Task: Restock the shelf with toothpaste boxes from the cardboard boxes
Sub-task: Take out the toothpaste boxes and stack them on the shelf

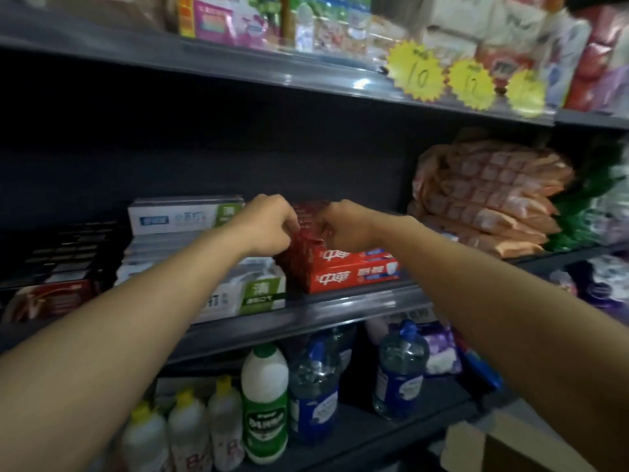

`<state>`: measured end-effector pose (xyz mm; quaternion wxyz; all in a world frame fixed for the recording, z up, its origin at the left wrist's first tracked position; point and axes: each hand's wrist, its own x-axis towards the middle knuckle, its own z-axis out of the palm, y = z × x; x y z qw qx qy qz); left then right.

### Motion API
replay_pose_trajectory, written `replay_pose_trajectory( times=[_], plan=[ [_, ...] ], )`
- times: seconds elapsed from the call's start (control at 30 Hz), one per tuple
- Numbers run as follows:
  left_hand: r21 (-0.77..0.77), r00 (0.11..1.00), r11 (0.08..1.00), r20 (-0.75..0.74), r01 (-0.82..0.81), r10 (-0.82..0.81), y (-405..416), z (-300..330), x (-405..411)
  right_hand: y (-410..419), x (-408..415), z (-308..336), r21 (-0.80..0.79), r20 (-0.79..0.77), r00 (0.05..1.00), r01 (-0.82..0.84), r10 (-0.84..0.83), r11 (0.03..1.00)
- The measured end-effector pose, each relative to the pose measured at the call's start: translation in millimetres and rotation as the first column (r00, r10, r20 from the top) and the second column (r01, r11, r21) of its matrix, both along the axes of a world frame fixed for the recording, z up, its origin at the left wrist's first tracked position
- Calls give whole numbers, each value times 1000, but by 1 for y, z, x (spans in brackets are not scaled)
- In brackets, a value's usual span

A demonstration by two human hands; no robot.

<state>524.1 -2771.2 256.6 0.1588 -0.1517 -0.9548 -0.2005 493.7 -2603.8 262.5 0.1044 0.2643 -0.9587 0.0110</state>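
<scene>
- Both hands are up on the middle shelf [340, 310], working the red toothpaste boxes [343, 269] at about 12 o'clock.
- Left hand [269, 224] has its fingers curled onto the top of the red stack, and the right hand [343, 226] pinches it from 3 o'clock.
- Looks like the placing/squaring-up step to me.
- Next: nudge the stack flush beside the white-green boxes [218, 260] at 9 o'clock, then go back to the cardboard box [493, 447] at 5 o'clock.
</scene>
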Motion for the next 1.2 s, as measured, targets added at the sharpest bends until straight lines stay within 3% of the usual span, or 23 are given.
replay_pose_trajectory(
  times=[0.3, 0.43, 0.6, 1.03, 1.2],
  plan=[
    [95, 972, 979, 170, -181, 163, 69, -41, -20, 119, -9, -26, -28, 35, 987, 159, -158, 987],
    [246, 923, 927, 334, -282, 192, 75, -53, -30, 144, -20, -43, -62, 110, 972, 216, -208, 974],
    [286, 886, 888, 403, -359, 228, 73, -65, -43, 151, -49, -66, -179, 193, 944, 302, -268, 936],
    [231, 870, 879, 381, -418, 314, 76, -65, -48, 156, -88, -69, -270, 235, 964, 189, -126, 944],
    [304, 865, 856, 421, -418, 273, 79, -59, -50, 156, -91, -64, -361, 277, 959, 160, -58, 919]
  ],
)
